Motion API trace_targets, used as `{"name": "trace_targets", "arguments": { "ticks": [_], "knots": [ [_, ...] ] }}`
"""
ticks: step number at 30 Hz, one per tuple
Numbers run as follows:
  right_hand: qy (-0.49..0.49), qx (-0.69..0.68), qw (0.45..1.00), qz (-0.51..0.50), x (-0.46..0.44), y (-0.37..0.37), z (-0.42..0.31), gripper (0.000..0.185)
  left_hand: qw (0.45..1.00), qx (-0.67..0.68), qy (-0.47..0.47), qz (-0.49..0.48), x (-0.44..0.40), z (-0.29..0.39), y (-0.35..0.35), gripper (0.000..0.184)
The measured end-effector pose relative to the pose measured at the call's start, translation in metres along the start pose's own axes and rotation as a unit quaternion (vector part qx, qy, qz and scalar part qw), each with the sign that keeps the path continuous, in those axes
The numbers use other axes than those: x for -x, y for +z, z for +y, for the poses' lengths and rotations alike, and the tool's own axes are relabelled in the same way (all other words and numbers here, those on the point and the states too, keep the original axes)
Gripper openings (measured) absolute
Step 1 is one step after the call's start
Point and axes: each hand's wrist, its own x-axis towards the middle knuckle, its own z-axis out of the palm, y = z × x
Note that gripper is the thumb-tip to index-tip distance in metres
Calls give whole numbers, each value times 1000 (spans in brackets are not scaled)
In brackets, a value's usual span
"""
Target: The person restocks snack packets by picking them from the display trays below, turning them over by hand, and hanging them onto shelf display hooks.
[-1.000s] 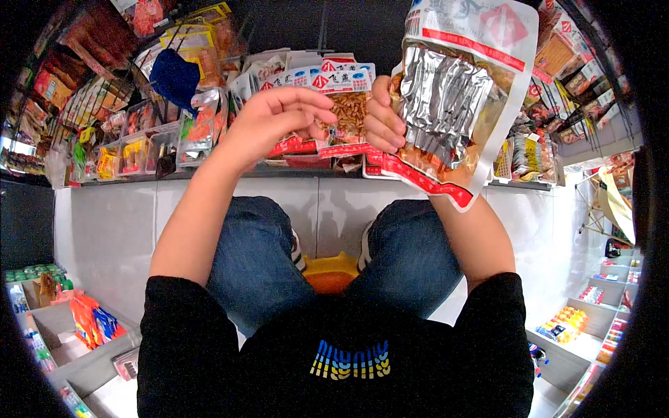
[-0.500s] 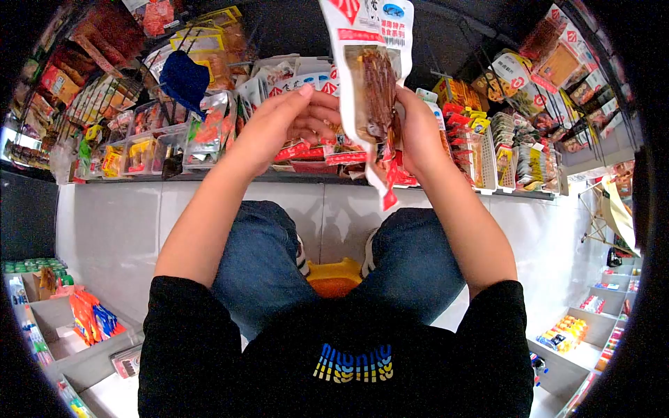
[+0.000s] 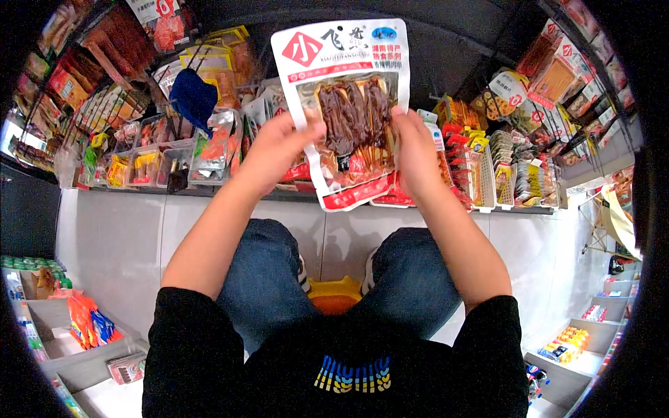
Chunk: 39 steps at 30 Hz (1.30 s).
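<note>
A white snack packet (image 3: 355, 129) with a clear window and a red bottom band is held up in front of me, its printed face toward me. Dark brown skewered meat shows through the window. My left hand (image 3: 282, 146) grips the packet's left edge, thumb on the front and fingers hidden behind. On the opposite edge my right hand (image 3: 416, 153) is closed, its thumb on the front too. Behind the packet, the shelf's middle rows of packets are mostly covered.
A low shelf of packed snacks runs across the front, with clear bins (image 3: 143, 167) at left and white baskets (image 3: 482, 182) at right. A blue cloth-like item (image 3: 193, 97) hangs at left. Hanging packets (image 3: 557, 66) line the right. An orange stool (image 3: 336, 294) is beneath me.
The packet has turned from edge-on to face me and come slightly left. My left hand, earlier apart from it with fingers spread, now grips its left edge.
</note>
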Motion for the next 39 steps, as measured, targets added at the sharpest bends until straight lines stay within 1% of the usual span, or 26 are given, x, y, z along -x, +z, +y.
{"name": "trace_targets", "arguments": {
  "ticks": [1, 2, 5, 7, 8, 10, 12, 14, 15, 16, 18, 19, 20, 22, 23, 24, 25, 26, 27, 28, 30, 31, 32, 34, 36, 39],
  "knots": [
    [0, -17, 1000, -11, 2, 3, -2, 30, 1000, 25, 6, 9, 3, 6, 3, 20],
    [0, -34, 999, -22, 4, 4, -5, 30, 1000, 29, 7, 9, 1, 4, 3, 20],
    [2, -68, 997, -47, 2, 4, -3, 29, 998, 47, 48, 12, 2, 5, 4, 20],
    [-7, -62, 996, -63, 0, 0, -2, 30, 998, 37, 44, 29, 1, 3, 6, 21],
    [36, -89, 994, -57, 4, 2, -7, 31, 997, 35, 51, 39, 1, 5, 8, 22],
    [8, -60, 996, -68, 3, -1, -5, 32, 997, 6, 43, 60, 5, 12, 9, 22],
    [20, -67, 993, -99, 17, 9, -23, 32, 995, 26, 64, 72, 5, 11, 11, 22],
    [12, -51, 991, -124, 16, 3, -14, 30, 993, 23, 96, 66, 8, 14, 14, 22],
    [3, -49, 991, -127, 15, 0, -9, 29, 993, 25, 95, 63, 7, 11, 13, 22],
    [-5, -47, 990, -130, 16, 2, -10, 29, 993, -3, 104, 63, 9, 15, 12, 23],
    [0, -52, 991, -122, 22, 3, -17, 28, 990, 58, 110, 59, 8, 16, 15, 18],
    [-15, -68, 989, -131, 26, 5, -26, 28, 991, 62, 99, 64, 8, 17, 16, 27],
    [-27, -67, 988, -134, 27, 6, -28, 28, 990, 59, 110, 61, 8, 18, 16, 27],
    [-104, -41, 987, -117, 28, 7, -35, 30, 971, 77, 216, 71, 10, 28, 18, 37],
    [-108, -53, 986, -117, 29, 7, -44, 32, 966, 60, 241, 73, 9, 36, 18, 47],
    [-107, -54, 986, -117, 29, 8, -50, 32, 966, 59, 240, 73, 10, 40, 19, 47],
    [-152, -57, 981, -105, 27, 11, -61, 33, 950, -43, 284, 121, 13, 53, 22, 49],
    [-191, -60, 975, -93, 28, 12, -65, 33, 921, -143, 319, 169, 18, 60, 24, 51],
    [-172, -47, 980, -82, 27, 10, -63, 33, 928, -127, 307, 171, 18, 60, 25, 51],
    [-175, -49, 980, -83, 27, 13, -67, 33, 927, -128, 309, 171, 22, 68, 27, 51],
    [-250, -61, 964, -69, 24, 22, -84, 34, 855, -287, 402, 160, 30, 94, 35, 48],
    [-280, -61, 956, -70, 24, 32, -99, 35, 865, -256, 418, 109, 28, 107, 44, 47],
    [-281, -60, 955, -72, 25, 38, -106, 35, 864, -255, 420, 111, 24, 113, 49, 47],
    [-325, -53, 942, -65, 24, 46, -114, 37, 853, -250, 450, 88, 17, 122, 56, 47],
    [-335, -55, 939, -61, 24, 52, -113, 41, 855, -250, 446, 83, 11, 129, 61, 46],
    [-390, 18, 919, -54, 16, 57, -115, 46, 869, -206, 445, 65, 1, 134, 61, 47]
  ]
}}
